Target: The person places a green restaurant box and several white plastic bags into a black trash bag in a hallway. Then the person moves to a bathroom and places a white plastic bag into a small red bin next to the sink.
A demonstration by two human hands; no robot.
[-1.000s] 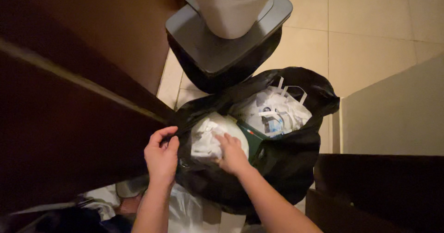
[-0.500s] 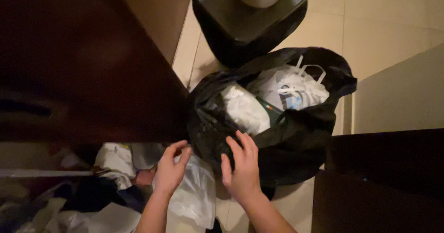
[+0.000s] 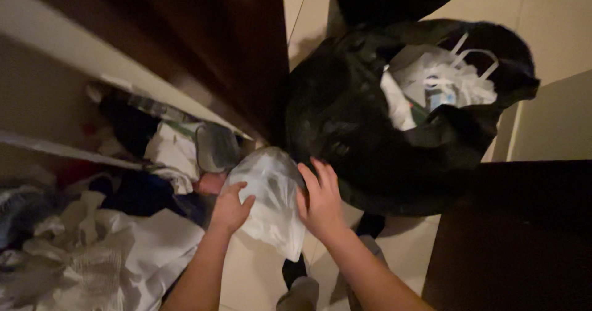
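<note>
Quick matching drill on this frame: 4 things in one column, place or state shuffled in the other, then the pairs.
Things
1. clear bag
2. black bag
3. left hand
4. cloth heap

Places or states
A. stands open on the floor tiles, white bags and paper showing in its mouth
B. lies low on the left, below the dark wooden door
C. sits between both hands
D. presses on the clear bag's left side

Pairs: 1-C, 2-A, 3-D, 4-B
</note>
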